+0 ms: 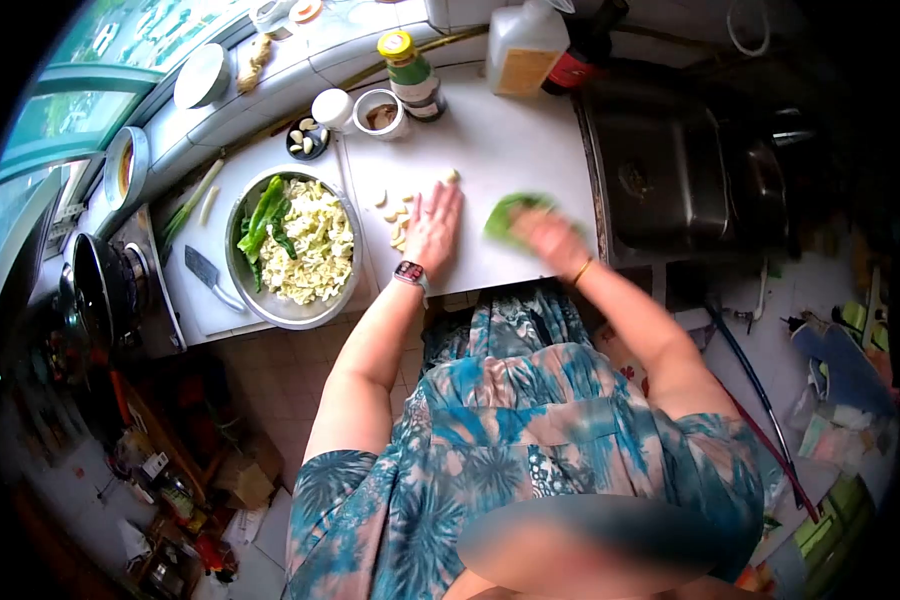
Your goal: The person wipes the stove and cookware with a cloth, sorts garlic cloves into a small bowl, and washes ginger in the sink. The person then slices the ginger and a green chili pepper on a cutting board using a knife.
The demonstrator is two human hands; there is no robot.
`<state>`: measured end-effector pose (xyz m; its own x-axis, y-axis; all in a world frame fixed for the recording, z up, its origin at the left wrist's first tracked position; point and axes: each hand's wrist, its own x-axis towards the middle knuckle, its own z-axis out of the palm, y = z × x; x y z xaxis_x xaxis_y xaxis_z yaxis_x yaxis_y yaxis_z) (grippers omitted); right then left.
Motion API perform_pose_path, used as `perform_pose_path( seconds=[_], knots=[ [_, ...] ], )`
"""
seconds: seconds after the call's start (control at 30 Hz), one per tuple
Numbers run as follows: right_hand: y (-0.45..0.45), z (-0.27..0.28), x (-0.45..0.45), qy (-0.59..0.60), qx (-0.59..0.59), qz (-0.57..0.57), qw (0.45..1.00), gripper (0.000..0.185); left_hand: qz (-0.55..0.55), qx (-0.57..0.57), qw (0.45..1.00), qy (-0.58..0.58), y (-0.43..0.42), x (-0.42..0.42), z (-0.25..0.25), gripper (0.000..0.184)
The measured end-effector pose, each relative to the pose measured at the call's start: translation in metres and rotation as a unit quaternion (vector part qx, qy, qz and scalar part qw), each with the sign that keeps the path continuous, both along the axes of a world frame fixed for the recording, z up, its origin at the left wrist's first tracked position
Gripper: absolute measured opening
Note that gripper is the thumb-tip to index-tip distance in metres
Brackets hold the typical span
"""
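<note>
My left hand (435,232) lies on the white counter with its fingers stretched out, a watch on its wrist. Peeled garlic cloves (400,225) sit beside it on the left, and a single clove (452,176) is just past its fingertips. My right hand (555,238) is blurred by motion and grips a green cloth (515,212) against the counter, near the sink side. Left of the cloves stands a large metal bowl (353,285) of chopped pale cabbage (315,250) and green peppers (263,215).
A cleaver (205,268) lies left of the bowl, below some scallions (192,205). Along the back stand a small black dish of garlic (307,138), a white cup (380,114), a yellow-lidded jar (410,78) and a plastic jug (525,50). A steel sink (670,160) borders the right.
</note>
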<state>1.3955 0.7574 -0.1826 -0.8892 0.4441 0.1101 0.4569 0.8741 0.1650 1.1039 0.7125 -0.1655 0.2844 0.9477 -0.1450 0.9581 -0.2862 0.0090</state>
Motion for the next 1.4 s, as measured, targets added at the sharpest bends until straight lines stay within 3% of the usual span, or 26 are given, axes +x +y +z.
perform_pose_path(
  seconds=[0.03,0.07,0.1,0.13,0.2,0.23,0.3,0.33,0.37,0.4,0.43,0.47,0.57,0.6,0.67,0.8,1.0,1.13,1.2,1.27,1.33,1.4],
  knots=[
    [0.039,0.003,0.035,0.158,-0.195,-0.114,0.961,0.048,0.041,0.014,0.998,-0.041,0.006,-0.001,-0.002,0.065],
    [0.075,0.008,0.065,0.154,-0.168,-0.288,0.93,0.035,0.084,0.031,0.993,-0.08,0.009,-0.002,-0.001,0.063],
    [0.099,0.044,0.075,0.004,-0.078,-0.403,0.912,0.031,0.097,0.03,0.99,-0.094,0.013,-0.001,0.008,0.057],
    [0.121,0.061,0.093,0.094,-0.153,-0.553,0.814,0.03,0.096,0.032,0.99,-0.093,0.013,-0.002,0.01,0.057],
    [0.129,0.05,0.144,0.104,0.071,-0.472,0.873,0.034,0.119,0.049,0.989,-0.072,0.011,0.0,0.011,0.058],
    [0.121,0.066,0.133,0.139,0.095,-0.457,0.873,0.038,0.131,0.054,0.985,-0.098,0.008,0.004,0.024,0.06],
    [0.082,0.09,0.078,0.173,-0.004,-0.424,0.889,0.026,0.139,0.07,0.977,-0.143,-0.003,0.012,0.038,0.063],
    [0.066,0.059,0.066,0.205,0.002,-0.325,0.923,0.025,0.146,0.069,0.973,-0.166,-0.01,0.014,0.047,0.063],
    [0.042,0.032,0.042,0.271,-0.129,-0.32,0.899,0.025,0.152,0.066,0.969,-0.184,-0.02,0.015,0.052,0.064],
    [0.017,0.02,0.021,0.179,-0.141,-0.246,0.942,0.023,0.157,0.064,0.964,-0.203,-0.03,0.016,0.057,0.066],
    [-0.005,0.041,-0.002,0.156,-0.119,-0.119,0.973,0.025,0.175,0.062,0.962,-0.202,-0.042,0.017,0.056,0.067],
    [-0.014,0.042,-0.004,0.167,-0.106,-0.095,0.976,0.031,0.188,0.058,0.961,-0.194,-0.055,0.015,0.05,0.074],
    [0.061,-0.002,0.067,0.162,-0.188,-0.137,0.959,0.042,0.295,0.047,0.928,-0.223,-0.084,0.01,0.037,0.094],
    [0.077,0.02,0.078,0.122,-0.164,-0.22,0.954,0.044,0.304,0.046,0.926,-0.218,-0.088,0.009,0.032,0.094],
    [0.099,0.043,0.082,0.147,-0.137,-0.245,0.949,0.049,0.345,0.113,0.9,-0.242,-0.077,0.002,0.021,0.098],
    [0.079,0.07,0.046,0.184,-0.175,-0.19,0.949,0.058,0.376,0.158,0.88,-0.242,-0.035,-0.014,-0.001,0.103],
    [0.012,0.065,0.025,0.172,-0.282,-0.115,0.937,0.06,0.301,0.147,0.905,-0.261,0.021,0.009,-0.012,0.083],
    [0.005,0.076,0.007,0.196,-0.292,-0.161,0.922,0.055,0.273,0.14,0.905,-0.296,0.048,0.032,-0.009,0.078],
    [0.014,0.089,-0.018,0.286,-0.316,-0.189,0.885,0.051,0.277,0.145,0.907,-0.283,0.043,0.034,0.011,0.073],
    [0.022,0.11,-0.062,0.316,-0.352,-0.185,0.861,0.045,0.298,0.184,0.866,-0.357,0.016,0.027,0.028,0.062],
    [0.023,0.115,-0.111,0.395,-0.475,-0.172,0.767,0.04,0.309,0.189,0.831,-0.422,-0.035,0.017,0.04,0.054],
    [0.024,0.109,-0.167,0.404,-0.528,-0.162,0.729,0.035,0.369,0.161,0.809,-0.428,-0.092,0.009,0.05,0.042]
  ],
)
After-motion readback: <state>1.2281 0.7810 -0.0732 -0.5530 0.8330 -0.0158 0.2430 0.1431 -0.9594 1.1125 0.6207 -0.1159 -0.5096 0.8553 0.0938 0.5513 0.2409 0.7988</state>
